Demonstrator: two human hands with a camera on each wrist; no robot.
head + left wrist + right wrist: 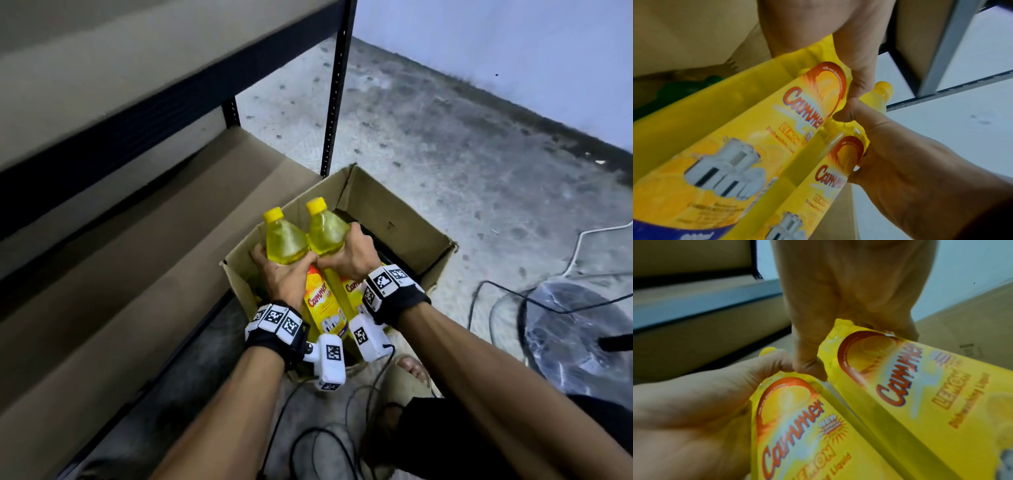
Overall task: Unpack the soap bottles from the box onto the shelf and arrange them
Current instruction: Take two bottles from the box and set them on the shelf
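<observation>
Two lemon dish-soap bottles held side by side over the open cardboard box (394, 219).

The left hand (284, 277) wraps the left bottle (284, 240); the right hand (349, 257) wraps the right bottle (325, 229): translucent yellow plastic, glossy labels, yellow caps. The brown-boarded metal shelf (144, 219) stands alongside on a mottled concrete floor (445, 144).

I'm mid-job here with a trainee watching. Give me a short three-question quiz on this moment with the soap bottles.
1. True or false: each hand grips one yellow bottle.
2. Where are the two held bottles? A) standing on the shelf B) over the open box C) lying on the floor
3. What colour are the caps?

Key
1. True: the left hand grips the left bottle, the right hand the right bottle.
2. B: both are over the box, beside the shelf.
3. Yellow, as on the left cap.
</observation>
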